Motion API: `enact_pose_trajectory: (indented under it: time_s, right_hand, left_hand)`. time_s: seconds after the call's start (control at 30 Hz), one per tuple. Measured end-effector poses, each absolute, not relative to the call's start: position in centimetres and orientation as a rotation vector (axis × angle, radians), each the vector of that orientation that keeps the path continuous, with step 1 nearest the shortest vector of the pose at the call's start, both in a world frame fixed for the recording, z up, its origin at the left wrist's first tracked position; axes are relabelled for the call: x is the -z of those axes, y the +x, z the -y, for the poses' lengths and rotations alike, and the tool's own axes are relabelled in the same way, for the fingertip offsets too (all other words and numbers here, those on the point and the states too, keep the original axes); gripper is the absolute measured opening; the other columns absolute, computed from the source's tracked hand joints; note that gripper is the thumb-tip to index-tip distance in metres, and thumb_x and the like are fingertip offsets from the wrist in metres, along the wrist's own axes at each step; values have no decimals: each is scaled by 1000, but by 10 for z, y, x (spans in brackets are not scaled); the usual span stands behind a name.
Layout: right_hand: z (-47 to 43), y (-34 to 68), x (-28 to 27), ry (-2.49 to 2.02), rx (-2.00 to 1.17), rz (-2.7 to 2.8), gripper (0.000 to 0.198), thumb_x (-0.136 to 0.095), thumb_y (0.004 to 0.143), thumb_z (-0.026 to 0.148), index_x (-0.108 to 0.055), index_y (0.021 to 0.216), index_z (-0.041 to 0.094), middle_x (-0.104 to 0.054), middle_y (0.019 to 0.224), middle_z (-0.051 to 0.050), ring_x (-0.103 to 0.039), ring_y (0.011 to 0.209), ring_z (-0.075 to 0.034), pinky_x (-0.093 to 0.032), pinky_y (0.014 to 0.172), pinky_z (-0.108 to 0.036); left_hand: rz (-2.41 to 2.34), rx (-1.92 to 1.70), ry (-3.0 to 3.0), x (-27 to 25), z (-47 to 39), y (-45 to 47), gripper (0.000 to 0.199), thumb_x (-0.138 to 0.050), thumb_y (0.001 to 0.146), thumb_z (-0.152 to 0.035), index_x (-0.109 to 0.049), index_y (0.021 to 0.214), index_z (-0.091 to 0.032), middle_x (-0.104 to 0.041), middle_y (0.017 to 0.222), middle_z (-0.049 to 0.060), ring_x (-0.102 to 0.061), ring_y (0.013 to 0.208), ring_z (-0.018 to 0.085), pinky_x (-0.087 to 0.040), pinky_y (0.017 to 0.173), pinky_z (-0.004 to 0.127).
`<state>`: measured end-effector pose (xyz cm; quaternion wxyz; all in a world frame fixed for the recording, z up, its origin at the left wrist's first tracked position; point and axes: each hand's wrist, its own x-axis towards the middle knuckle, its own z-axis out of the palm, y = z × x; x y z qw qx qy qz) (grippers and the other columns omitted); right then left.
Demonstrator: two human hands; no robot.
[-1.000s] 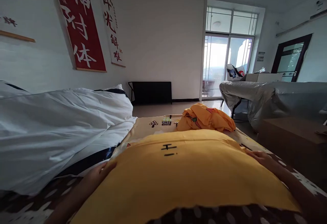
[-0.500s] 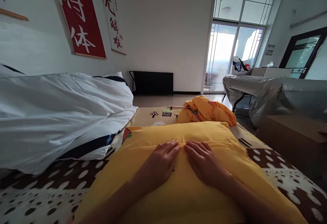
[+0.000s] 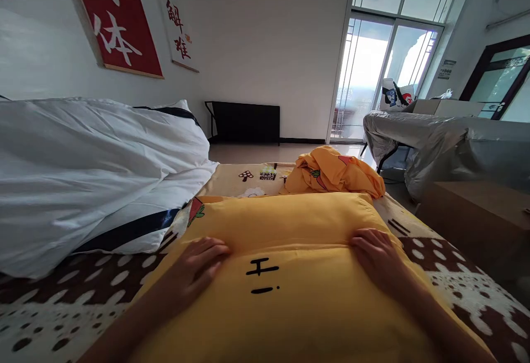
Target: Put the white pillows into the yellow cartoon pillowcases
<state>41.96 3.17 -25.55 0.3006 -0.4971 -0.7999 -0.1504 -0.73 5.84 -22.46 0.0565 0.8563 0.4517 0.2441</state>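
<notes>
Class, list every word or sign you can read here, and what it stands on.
"Hi", sideways: yellow pillow
"体", below a cut-off character: red scroll
"解难", below a cut-off character: white scroll
Too small or blurred: wall sign, bag print.

Pillow (image 3: 300, 297): front and centre here, on the blanket (image 3: 433, 255);
Left hand (image 3: 196, 268): on its left;
Right hand (image 3: 380, 258): on its right;
Bedding (image 3: 103, 167): over on the left;
Cloth bundle (image 3: 333, 171): behind the pillow, rightward;
Carton (image 3: 476, 208): right, beyond the blanket;
</notes>
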Motion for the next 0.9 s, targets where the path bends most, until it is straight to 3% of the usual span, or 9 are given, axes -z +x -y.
enact_pose_trajectory:
  time_s: [0.23,0.37,0.47,0.53,0.63,0.77,0.9]
  right_hand:
    - [-21,524,320,-1713,283,2043,33,-39,88,37,-70,92,28,-66,110,-5,-60,103,-23,-46,86,-40]
    - [-7,532,306,-1813,417,1838,34,-40,83,41,-71,81,26,-69,104,-6,-63,96,-27,-47,85,-46]
    - [11,483,266,-1610,581,1741,33,-39,86,36,-68,95,23,-68,109,-9,-62,99,-27,-46,88,-47]
    - [25,433,241,-1428,584,1854,34,-42,89,31,-60,117,24,-61,124,-8,-56,114,-26,-44,95,-45]
    - [34,362,223,-1201,526,2149,51,-46,89,30,-41,138,21,-47,140,-10,-44,128,-26,-41,100,-45]
    - [14,336,234,-1230,364,2335,59,-48,89,38,-31,144,21,-36,148,-9,-34,135,-26,-37,105,-47]
    - [-9,379,266,-1408,357,2186,57,-42,92,36,-28,145,24,-35,148,-7,-31,137,-25,-31,108,-49]
  left_hand:
    - [-1680,-770,2300,263,-62,-102,32,-44,81,-47,-71,90,-33,-70,101,-5,-60,102,23,-50,90,35]
    - [-1793,-992,2469,244,-50,-92,26,-48,81,-43,-68,93,-33,-69,102,-5,-61,100,24,-48,92,40]
    - [-1605,-1184,2670,219,-27,-35,32,-42,86,-36,-59,113,-33,-66,114,-4,-60,106,22,-47,96,37]
    - [-1389,-1015,2870,207,-11,16,45,-44,86,-30,-46,131,-32,-56,132,-2,-53,119,21,-44,101,36]
    - [-1189,-850,3039,203,1,79,53,-48,85,-25,-41,137,-28,-48,140,3,-46,127,23,-39,105,39]
    - [-1175,-737,3046,215,-14,95,54,-49,87,-38,-41,139,-25,-44,143,8,-42,130,27,-35,107,46]
    - [-1468,-735,2843,241,-37,41,52,-40,90,-40,-35,141,-31,-38,147,3,-35,135,25,-26,111,48]
